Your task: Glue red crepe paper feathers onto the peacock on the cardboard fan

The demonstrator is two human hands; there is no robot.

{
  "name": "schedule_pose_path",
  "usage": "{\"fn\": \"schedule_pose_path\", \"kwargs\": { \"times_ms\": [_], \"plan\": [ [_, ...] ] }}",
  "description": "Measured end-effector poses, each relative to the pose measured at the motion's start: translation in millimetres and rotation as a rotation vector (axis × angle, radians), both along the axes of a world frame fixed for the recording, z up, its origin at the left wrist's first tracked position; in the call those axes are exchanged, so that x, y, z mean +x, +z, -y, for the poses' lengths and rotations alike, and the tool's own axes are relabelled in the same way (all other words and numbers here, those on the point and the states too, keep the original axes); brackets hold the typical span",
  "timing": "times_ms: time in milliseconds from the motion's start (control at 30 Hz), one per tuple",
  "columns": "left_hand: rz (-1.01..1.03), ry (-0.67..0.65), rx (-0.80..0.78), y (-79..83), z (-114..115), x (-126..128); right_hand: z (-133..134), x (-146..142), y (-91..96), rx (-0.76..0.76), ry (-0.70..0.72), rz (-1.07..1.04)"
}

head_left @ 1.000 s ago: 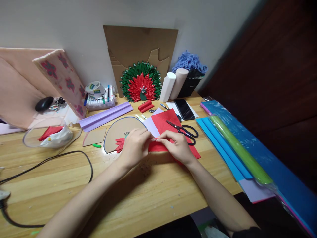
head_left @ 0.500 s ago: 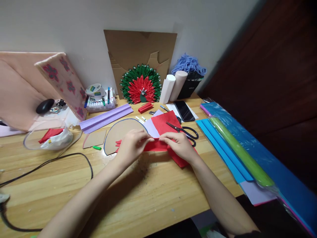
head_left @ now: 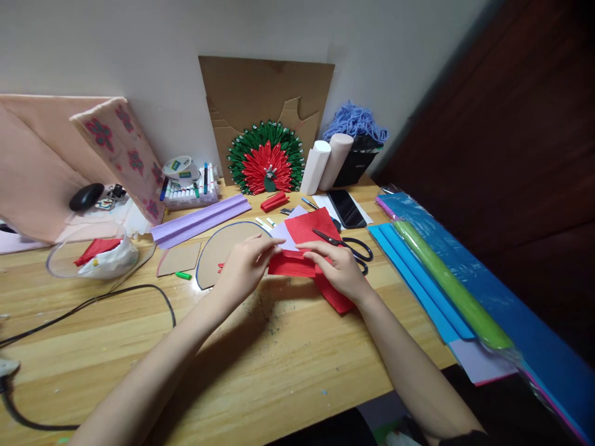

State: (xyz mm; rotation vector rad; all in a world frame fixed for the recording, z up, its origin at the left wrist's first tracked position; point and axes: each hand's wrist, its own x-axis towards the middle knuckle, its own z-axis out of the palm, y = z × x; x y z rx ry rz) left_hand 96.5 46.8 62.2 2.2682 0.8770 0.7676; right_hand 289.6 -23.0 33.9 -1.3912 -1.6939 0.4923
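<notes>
Fingertips nearly touching earlier, left hand (head_left: 248, 263) and right hand (head_left: 341, 272) now pinch red paper (head_left: 292, 266) farther apart; lettering blurs on far black box (head_left: 352, 172).

No text can be read with certainty. Small pale lettering on the black container (head_left: 354, 162) at the far right is too blurred to make out, as are the printed labels on the tape roll (head_left: 182, 170) at the far left.

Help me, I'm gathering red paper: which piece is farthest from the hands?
The red scrap in the clear bowl, far left; the red sheet under the scissors and the folded red strip both lie closer.
</notes>
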Motion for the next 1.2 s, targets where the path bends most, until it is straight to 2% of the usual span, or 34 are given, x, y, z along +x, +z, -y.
{"fn": "schedule_pose_path", "kwargs": {
  "times_ms": [133, 200, 267, 367, 400, 467, 533, 633, 833, 1000, 1200],
  "plan": [
    [-0.013, 0.290, -0.104, 3.3, -1.9, -1.6, -0.4, -0.7, -1.4, 0.154, -0.121, 0.063],
    [-0.009, 0.358, -0.324, 4.1, -4.1, -2.3, 0.0, -1.1, -1.9, 0.229, -0.173, 0.113],
    [0.001, 0.279, -0.716, 4.1, -7.1, -2.0, 0.6, -1.7, -2.0, 0.301, -0.189, 0.155],
    [0.114, 0.038, -1.267, 2.2, -11.8, -1.0, 1.9, -3.5, -1.3, 0.396, -0.134, 0.197],
    [0.171, -0.019, -1.381, 1.2, -13.0, -0.8, 2.4, -4.1, -1.0, 0.419, -0.103, 0.210],
    [0.270, -0.082, -1.504, -1.7, -14.2, -0.9, 3.3, -5.3, -0.7, 0.444, -0.037, 0.238],
    [0.340, -0.102, -1.518, -5.4, -13.6, -1.1, 4.0, -6.0, -1.0, 0.439, 0.020, 0.255],
    [0.402, -0.143, -1.445, -10.8, -10.0, 0.1, 4.2, -6.1, -2.9, 0.384, 0.064, 0.284],
    [0.437, -0.179, -1.278, -12.9, -4.8, 4.6, 3.1, -7.4, -5.0, 0.286, -0.036, 0.357],
    [0.423, -0.203, -1.265, -14.1, -5.8, 4.9, 2.0, -9.2, -1.8, 0.232, -0.079, 0.301],
    [0.397, -0.177, -1.237, -15.5, -4.3, 5.1, -0.3, -8.7, -1.7, 0.159, -0.055, 0.270]
  ]
}}
